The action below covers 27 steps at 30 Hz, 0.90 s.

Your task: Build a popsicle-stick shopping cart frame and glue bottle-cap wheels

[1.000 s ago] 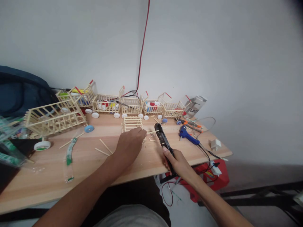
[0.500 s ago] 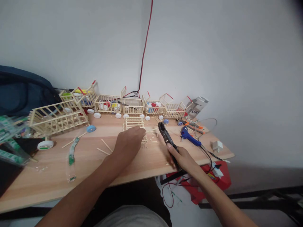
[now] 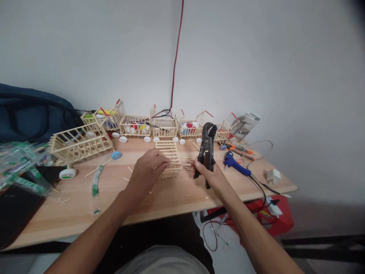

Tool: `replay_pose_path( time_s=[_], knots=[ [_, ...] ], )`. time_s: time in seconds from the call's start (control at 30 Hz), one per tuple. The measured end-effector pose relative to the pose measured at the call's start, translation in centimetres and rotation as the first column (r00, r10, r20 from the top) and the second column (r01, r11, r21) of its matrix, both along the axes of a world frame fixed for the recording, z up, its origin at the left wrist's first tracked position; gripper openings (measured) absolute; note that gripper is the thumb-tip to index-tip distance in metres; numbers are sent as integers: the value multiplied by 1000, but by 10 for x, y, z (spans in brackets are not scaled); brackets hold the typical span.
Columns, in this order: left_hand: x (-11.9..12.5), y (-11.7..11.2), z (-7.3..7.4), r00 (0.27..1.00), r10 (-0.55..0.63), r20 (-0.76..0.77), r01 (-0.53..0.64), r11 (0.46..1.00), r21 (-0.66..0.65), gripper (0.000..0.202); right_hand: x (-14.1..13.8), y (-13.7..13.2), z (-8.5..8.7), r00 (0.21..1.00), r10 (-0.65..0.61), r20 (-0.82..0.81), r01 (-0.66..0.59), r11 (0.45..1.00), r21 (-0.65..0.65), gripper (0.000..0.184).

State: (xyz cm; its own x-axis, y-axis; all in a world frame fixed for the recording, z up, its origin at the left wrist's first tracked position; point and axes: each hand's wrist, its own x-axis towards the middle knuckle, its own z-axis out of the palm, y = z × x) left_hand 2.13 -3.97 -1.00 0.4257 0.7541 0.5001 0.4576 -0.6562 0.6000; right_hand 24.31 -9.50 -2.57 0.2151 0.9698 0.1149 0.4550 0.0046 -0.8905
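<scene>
Between the pinched fingers of my left hand is a thin wooden stick, its free end pointing right. Just behind that hand lies a small slatted frame made of similar sticks, partly hidden by the fingers. My right hand is wrapped around black-handled pliers, held upright above the table with the dark head at the top. The handles look spread apart. Several short cut sticks lie on the wood between the two hands.
Small stick-built carts line the wall, with a larger one at left. A blue glue gun, orange-handled pliers and a white adapter lie right. Plastic wrappers cover the left end of the table.
The pliers have been turned upright and raised away from the stick. My left hand has drawn slightly back from the frame, still pinching the stick. The camera view has shifted a little.
</scene>
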Motion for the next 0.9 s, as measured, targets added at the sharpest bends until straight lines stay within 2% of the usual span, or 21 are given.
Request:
replay_pose_path(
  time_s=[0.17,0.33,0.43,0.5,0.67,0.9],
  knots=[
    [1,-4,-2,999,12,-37,-12,1000,15,15,-13,13,-7,996,11,-87,-10,1000,14,38],
    [-5,-8,-4,1000,18,11,-18,1000,-21,15,-13,19,-16,992,-12,-123,15,1000,22,37],
    [-17,-9,-7,996,77,46,-74,995,-63,32,-11,21,-16,992,-22,-121,25,999,21,39],
    [-26,-10,-9,991,112,69,-103,988,-118,34,-11,21,-16,993,-24,-113,26,1000,13,40],
    [-40,-10,-14,985,132,106,-114,980,-163,26,-10,19,-12,997,-25,-78,24,1000,-11,41],
    [-38,-11,-17,989,118,89,-103,983,-154,12,-11,20,-6,999,18,-28,-19,1000,-18,37]
  ],
)
